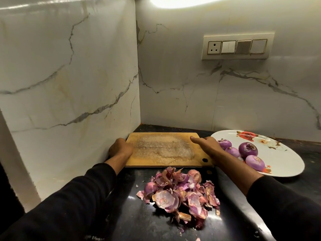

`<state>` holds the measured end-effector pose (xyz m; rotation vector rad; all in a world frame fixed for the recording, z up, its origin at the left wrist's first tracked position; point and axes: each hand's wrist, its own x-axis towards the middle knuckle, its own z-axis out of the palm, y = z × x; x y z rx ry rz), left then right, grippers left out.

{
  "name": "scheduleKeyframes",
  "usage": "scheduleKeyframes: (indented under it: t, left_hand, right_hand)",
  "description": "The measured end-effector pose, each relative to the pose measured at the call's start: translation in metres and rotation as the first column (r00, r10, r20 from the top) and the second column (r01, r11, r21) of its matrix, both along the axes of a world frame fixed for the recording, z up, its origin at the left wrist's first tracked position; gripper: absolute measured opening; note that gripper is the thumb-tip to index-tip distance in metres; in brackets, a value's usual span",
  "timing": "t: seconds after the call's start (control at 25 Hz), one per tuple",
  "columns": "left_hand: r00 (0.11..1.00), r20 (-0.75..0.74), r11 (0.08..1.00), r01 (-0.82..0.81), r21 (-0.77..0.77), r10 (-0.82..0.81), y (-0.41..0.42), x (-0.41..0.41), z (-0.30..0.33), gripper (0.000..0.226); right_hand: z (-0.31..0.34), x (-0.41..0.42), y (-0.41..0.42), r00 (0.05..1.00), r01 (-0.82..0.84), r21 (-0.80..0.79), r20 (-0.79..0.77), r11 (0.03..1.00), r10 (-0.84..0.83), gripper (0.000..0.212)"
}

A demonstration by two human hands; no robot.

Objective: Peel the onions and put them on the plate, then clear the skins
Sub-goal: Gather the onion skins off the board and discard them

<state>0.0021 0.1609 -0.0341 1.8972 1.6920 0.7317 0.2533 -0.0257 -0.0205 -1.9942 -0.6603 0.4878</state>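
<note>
Skins (180, 193) heaped (loose) below both hands

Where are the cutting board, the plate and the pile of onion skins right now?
cutting board (165, 150): head view, bare middle of its wooden top.
plate (284, 157): head view, bare white surface right of the onions.
pile of onion skins (180, 192): head view, middle of the heap.
</note>
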Motion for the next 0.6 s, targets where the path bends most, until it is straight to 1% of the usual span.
scheduleKeyframes:
  t: [0.12, 0.2, 0.24, 0.28, 0.32, 0.36, 0.4, 0.44, 0.48, 0.52, 0.56, 0.6]
  left_hand:
    - [0.997, 0.062, 0.998, 0.056, -0.03, -0.054, -0.008, -0.003, 0.005, 0.042]
    - [0.988, 0.127, 0.996, 0.088, -0.002, -0.087, -0.02, -0.008, 0.014, 0.045]
    - [0.984, 0.146, 0.993, 0.096, 0.063, -0.104, -0.031, -0.013, 0.019, 0.045]
    - [0.979, 0.155, 0.979, 0.109, 0.171, -0.136, -0.044, -0.018, 0.022, 0.043]
    - [0.969, 0.157, 0.945, 0.135, 0.298, -0.188, -0.061, -0.024, 0.023, 0.041]
    - [0.951, 0.161, 0.89, 0.178, 0.42, -0.266, -0.08, -0.032, 0.022, 0.04]
    - [0.916, 0.163, 0.832, 0.243, 0.499, -0.366, -0.099, -0.041, 0.021, 0.041]
    - [0.862, 0.168, 0.787, 0.335, 0.518, -0.478, -0.119, -0.049, 0.018, 0.048]
    - [0.794, 0.171, 0.754, 0.452, 0.477, -0.584, -0.137, -0.057, 0.014, 0.062]
    - [0.728, 0.154, 0.718, 0.577, 0.389, -0.668, -0.151, -0.064, 0.01, 0.08]
    - [0.686, 0.093, 0.681, 0.68, 0.271, -0.722, -0.162, -0.071, 0.005, 0.101]
    - [0.666, -0.007, 0.658, 0.738, 0.153, -0.746, -0.169, -0.075, 0.0, 0.118]
  right_hand:
    - [0.004, -0.007, -0.009, 0.997, -0.057, 0.0, 0.049, 0.998, 0.057, 0.087]
    - [0.006, -0.017, -0.021, 0.986, -0.09, 0.079, 0.145, 0.993, 0.078, 0.08]
    - [0.007, -0.023, -0.031, 0.978, -0.101, 0.136, 0.195, 0.985, 0.074, 0.077]
    - [0.007, -0.03, -0.043, 0.968, -0.115, 0.19, 0.24, 0.975, 0.067, 0.074]
    - [0.005, -0.037, -0.056, 0.959, -0.135, 0.241, 0.276, 0.961, 0.066, 0.073]
    - [0.002, -0.044, -0.069, 0.95, -0.166, 0.287, 0.303, 0.943, 0.075, 0.075]
    - [-0.001, -0.051, -0.081, 0.941, -0.203, 0.313, 0.324, 0.928, 0.097, 0.078]
    - [-0.004, -0.058, -0.094, 0.93, -0.245, 0.313, 0.342, 0.918, 0.132, 0.082]
    - [-0.007, -0.065, -0.105, 0.916, -0.296, 0.291, 0.358, 0.91, 0.184, 0.086]
    - [-0.011, -0.07, -0.115, 0.895, -0.356, 0.25, 0.37, 0.9, 0.251, 0.092]
    - [-0.015, -0.075, -0.124, 0.869, -0.413, 0.189, 0.375, 0.891, 0.323, 0.098]
    - [-0.017, -0.078, -0.132, 0.844, -0.454, 0.112, 0.372, 0.884, 0.387, 0.102]
